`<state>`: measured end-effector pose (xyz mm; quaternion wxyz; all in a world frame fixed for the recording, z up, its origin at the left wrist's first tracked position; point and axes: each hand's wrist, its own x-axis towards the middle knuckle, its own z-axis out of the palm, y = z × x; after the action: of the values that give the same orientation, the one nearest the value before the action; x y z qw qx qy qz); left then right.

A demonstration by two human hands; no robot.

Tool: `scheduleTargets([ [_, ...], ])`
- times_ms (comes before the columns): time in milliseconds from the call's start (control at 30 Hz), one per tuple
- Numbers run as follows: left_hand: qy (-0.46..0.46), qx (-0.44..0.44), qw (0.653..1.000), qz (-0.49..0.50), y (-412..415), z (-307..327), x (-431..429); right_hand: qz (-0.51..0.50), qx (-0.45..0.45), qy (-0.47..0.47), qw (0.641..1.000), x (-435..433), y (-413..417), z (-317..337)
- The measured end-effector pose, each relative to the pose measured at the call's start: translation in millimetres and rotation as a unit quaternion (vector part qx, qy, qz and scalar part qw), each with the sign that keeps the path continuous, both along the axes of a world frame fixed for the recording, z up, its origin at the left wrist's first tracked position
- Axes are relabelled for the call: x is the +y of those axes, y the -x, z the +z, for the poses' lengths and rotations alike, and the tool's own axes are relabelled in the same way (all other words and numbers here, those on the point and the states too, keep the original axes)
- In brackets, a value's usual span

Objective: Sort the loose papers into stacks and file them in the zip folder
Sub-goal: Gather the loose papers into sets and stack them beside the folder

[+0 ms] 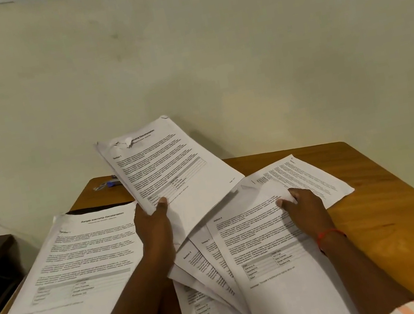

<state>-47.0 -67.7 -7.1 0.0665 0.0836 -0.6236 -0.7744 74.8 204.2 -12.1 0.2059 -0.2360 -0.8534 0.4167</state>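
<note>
At desk: my left hand [153,221] pinches raised sheaf [168,161] by near edge, thumb on top; sorted stack [80,262] lies just left of those fingers, long axis away from me; right hand [305,205] pinches fanned sheet [265,243] at far corner.

Table [375,210]: wooden, brown top, far edge against the wall [237,54]. On it we count:
- one stack of printed papers [67,264] on the left, lying over a dark flat thing [98,208] that shows only at the stack's far edge
- fanned sheets [259,258], near centre
- one single sheet [314,176], to their far right
- a small blue item [112,183] at the far left corner
</note>
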Motion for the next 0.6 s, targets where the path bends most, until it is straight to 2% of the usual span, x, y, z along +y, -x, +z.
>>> scheduleTargets([
  [267, 0.002, 0.002, 1.000, 0.010, 2.4, -1.7, -0.1, -0.070, 0.007, 0.005, 0.998, 1.0, 0.2, 0.5],
  [500, -0.006, 0.011, 1.000, 0.006, 2.4, -2.1, 0.4, 0.036, -0.059, -0.030, 0.997, -7.9, 4.8, -2.7],
  [600, -0.002, 0.021, 1.000, 0.007, 1.2, -0.9, 0.3, -0.046, -0.040, -0.074, 0.995, -3.6, 2.5, -0.6],
])
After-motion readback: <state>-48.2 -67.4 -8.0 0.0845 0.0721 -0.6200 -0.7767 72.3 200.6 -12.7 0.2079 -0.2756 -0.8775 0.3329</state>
